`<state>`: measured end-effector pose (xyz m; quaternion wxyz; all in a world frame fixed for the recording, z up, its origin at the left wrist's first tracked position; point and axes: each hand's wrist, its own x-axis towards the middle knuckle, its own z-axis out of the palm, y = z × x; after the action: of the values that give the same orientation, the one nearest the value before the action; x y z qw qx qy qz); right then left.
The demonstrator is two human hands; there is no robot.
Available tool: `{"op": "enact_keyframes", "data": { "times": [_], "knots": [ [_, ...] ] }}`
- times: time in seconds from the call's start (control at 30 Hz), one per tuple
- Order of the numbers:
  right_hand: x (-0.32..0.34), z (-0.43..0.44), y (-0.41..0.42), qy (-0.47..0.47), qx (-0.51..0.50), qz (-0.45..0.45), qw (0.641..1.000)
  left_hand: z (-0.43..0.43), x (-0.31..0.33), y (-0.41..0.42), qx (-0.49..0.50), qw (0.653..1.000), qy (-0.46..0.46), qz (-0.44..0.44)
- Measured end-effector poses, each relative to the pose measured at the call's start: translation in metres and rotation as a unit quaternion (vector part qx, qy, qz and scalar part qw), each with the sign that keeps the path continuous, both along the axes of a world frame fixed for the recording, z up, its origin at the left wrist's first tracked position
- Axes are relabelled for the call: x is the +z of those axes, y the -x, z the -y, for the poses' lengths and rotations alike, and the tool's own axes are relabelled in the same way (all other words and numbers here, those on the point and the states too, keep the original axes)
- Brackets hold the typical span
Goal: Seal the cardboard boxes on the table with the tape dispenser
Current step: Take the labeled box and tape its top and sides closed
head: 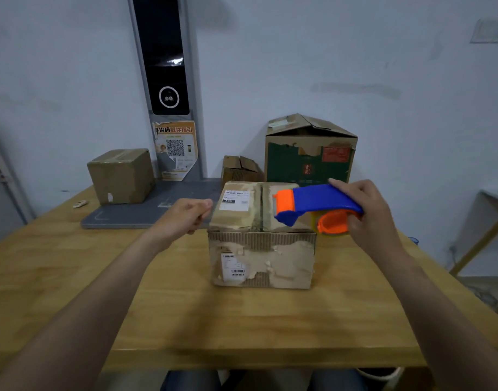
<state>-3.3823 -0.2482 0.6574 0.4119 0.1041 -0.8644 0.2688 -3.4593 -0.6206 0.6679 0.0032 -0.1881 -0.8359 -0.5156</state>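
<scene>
Nearest is the wooden tabletop (256, 320), pale grain, both forearms reaching out over it; sitting mid-table is the main cardboard box (261, 258), squarish and pretty beat up, outer paper torn off so the corrugated ribs show, a white barcode label on the front face and another on top; flaps are down with a dark seam running front to back. The left hand (182, 217) is at the box's top left edge with fingers curled; it's blurry, so can't tell if it's pinching anything. The right hand (366, 210) is wrapped around the tape dispenser (312, 204); blue plastic body, orange head and orange roll hub; its long axis runs left-right, head pointing left toward the seam, held over the box's top right with the roll end in the palm. Behind that, a grey flat mat (157, 210) carries a small taped box (120, 176) on the left; further back a little open box (239, 169) and a tall green-printed box (307, 153), flaps peaked, stand near the wall.
</scene>
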Motion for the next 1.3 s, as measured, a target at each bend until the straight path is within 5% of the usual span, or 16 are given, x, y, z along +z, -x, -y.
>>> {"op": "enact_keyframes", "data": {
  "times": [0.73,1.3],
  "knots": [
    [-0.018,0.047,0.014,-0.139,-0.009,-0.029,0.990,0.021,-0.094,0.033,0.093,0.992,-0.002,-0.090],
    [-0.012,0.060,0.026,-0.126,-0.038,-0.001,0.991,-0.019,-0.102,0.033,0.211,0.949,0.227,-0.060]
  ]
}}
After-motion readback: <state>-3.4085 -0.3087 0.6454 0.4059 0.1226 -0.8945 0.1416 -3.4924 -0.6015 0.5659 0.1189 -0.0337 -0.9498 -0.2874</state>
